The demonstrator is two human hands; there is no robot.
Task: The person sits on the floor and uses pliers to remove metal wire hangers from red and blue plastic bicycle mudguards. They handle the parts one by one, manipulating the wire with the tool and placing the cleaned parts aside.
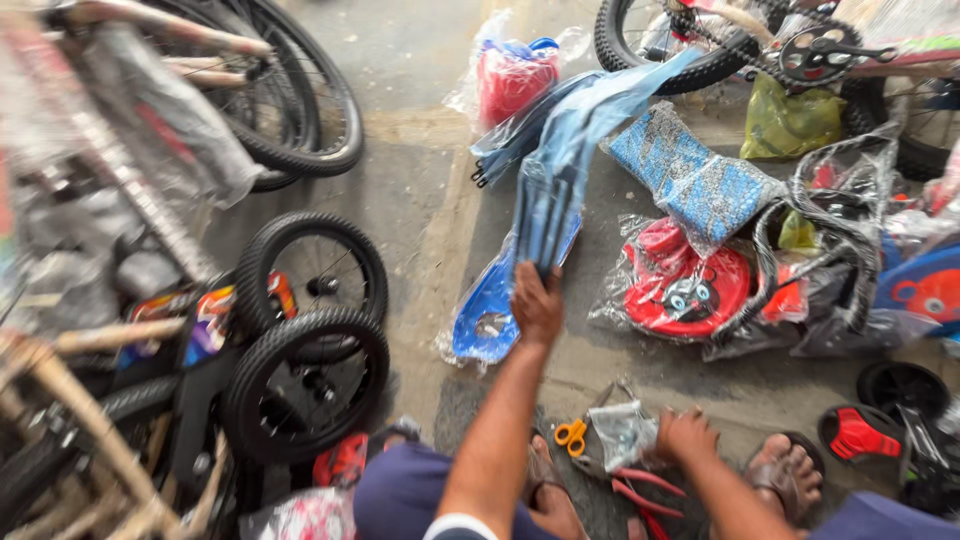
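Left hand [537,305] stretched forward, fingers clenched on the near end of a bundle of blue fenders [548,215] in clear wrap. Bundle lies on the concrete floor [420,190], mid-frame, running away from the person toward a red part in a bag [513,78] at the far edge. A blue plate [487,315] in plastic sits just left of the hand, touching the bundle's near end.

Right hand [686,436] low, near the person's feet, fingers closed on a small clear bag [624,432] of parts. Just left of it: scissors with orange handles [571,436]. Below it: red-handled pliers [640,490]. All on the floor's near edge.

Right of the bundle: blue wrapped seat [690,175], red disc with eyes [685,285] in plastic, yellow-green bag [790,120], black basket frame [840,215]. Far right: chainring [815,50] on a bike.

Left side: two small black wheels [310,330] stacked against a frame, bigger tyres [300,100] behind them at the far left. Red-black pedal [860,435] at the near right corner.

Image blurred; fine detail of the fingers' hold on the bag can't be confirmed.
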